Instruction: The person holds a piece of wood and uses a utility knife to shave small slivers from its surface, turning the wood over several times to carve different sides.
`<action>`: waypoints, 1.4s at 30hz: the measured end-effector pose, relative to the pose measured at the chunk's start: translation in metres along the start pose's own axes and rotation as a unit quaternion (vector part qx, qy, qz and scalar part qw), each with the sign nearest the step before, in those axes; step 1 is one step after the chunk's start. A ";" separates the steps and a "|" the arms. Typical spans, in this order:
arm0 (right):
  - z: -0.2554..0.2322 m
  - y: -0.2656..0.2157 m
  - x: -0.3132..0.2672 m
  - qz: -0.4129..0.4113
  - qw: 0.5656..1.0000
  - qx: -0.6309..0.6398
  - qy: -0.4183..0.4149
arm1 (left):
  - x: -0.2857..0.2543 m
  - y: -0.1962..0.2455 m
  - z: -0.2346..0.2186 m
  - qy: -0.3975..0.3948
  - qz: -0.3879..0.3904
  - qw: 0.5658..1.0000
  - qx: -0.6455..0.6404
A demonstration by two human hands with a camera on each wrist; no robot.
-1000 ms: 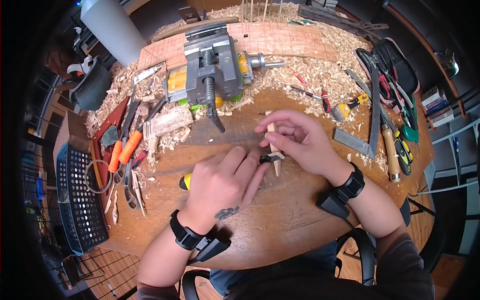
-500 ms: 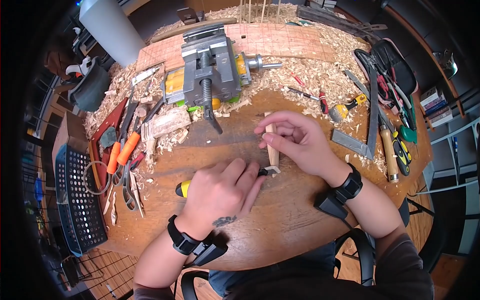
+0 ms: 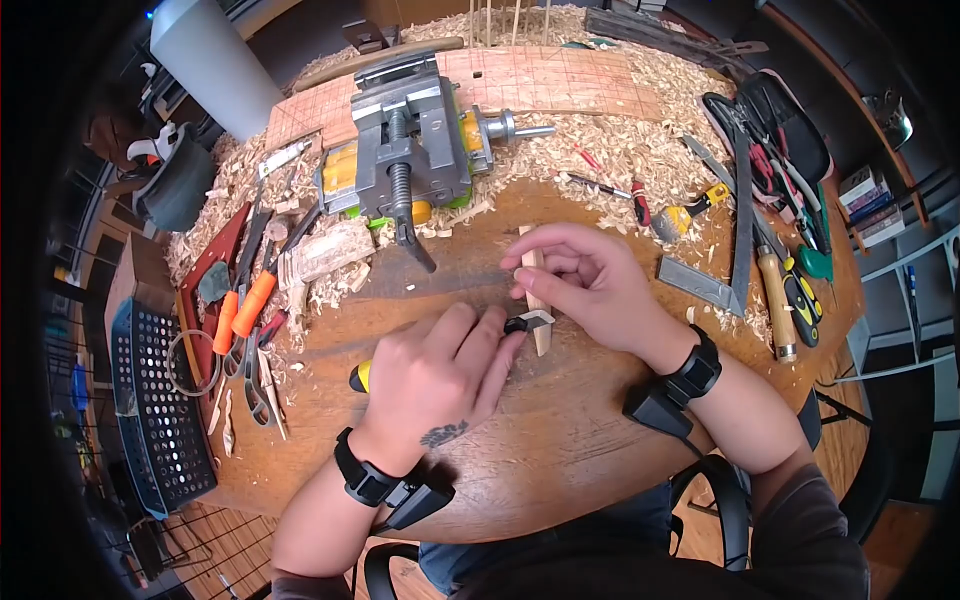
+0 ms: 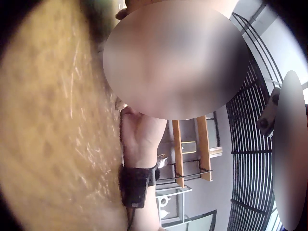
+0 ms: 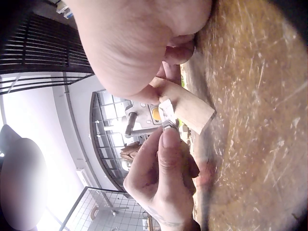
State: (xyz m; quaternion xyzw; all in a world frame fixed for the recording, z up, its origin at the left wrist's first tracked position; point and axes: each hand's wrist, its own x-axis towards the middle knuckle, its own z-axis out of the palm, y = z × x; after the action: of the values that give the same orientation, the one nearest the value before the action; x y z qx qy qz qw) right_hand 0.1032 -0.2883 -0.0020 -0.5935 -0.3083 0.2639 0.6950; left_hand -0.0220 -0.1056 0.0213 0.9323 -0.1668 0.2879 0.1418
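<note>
My left hand [image 3: 425, 370] grips a knife with a yellow and black handle [image 3: 361, 377], whose butt pokes out behind the palm. Its short metal blade [image 3: 539, 318] lies across a narrow strip of pale wood [image 3: 543, 341], partway along it. In my right hand [image 3: 598, 290] the strip is pinched between thumb and fingers, its near end slanting down toward the tabletop. The right wrist view shows the blade [image 5: 166, 110] against the strip [image 5: 190, 108], close by the right hand's thumb. A blurred patch covers much of the left wrist view.
A metal vise [image 3: 405, 150] stands beyond the hands among wood shavings [image 3: 580, 140]. Orange-handled tools [image 3: 255, 300] and scissors [image 3: 258, 395] lie left, beside a perforated basket [image 3: 160, 400]. To the right are a metal square [image 3: 700, 285], a wooden-handled tool [image 3: 775, 300] and a tool pouch [image 3: 790, 125].
The knife slid along the strip toward its near end, then came back up to partway along it. Both hands kept their holds; the right hand shifted only slightly.
</note>
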 end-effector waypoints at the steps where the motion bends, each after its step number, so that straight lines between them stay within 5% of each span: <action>1: 0.001 0.000 0.000 -0.007 1.000 0.002 0.008 | 0.000 0.000 0.000 -0.004 0.000 1.000 0.002; 8: 0.000 0.002 0.000 -0.010 1.000 0.021 0.008 | -0.010 0.006 -0.008 -0.091 0.047 0.995 -0.006; 17: 0.000 0.001 0.000 0.009 1.000 -0.008 0.012 | 0.000 0.002 -0.001 -0.014 -0.007 1.000 0.008; 26: 0.001 0.003 0.001 -0.007 1.000 0.020 0.017 | -0.007 0.008 -0.006 -0.082 0.019 0.996 -0.026; 32: 0.002 0.001 0.000 0.003 1.000 -0.005 0.021 | 0.000 0.002 0.000 -0.018 0.000 1.000 0.006; 42: 0.002 0.003 0.001 -0.004 1.000 0.009 0.019 | 0.000 0.003 -0.002 -0.043 0.019 0.999 -0.005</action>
State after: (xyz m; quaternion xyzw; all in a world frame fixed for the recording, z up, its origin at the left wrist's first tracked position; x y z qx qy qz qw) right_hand 0.1024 -0.2858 -0.0046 -0.5909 -0.2952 0.2529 0.7069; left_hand -0.0235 -0.1074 0.0233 0.9398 -0.1920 0.2493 0.1336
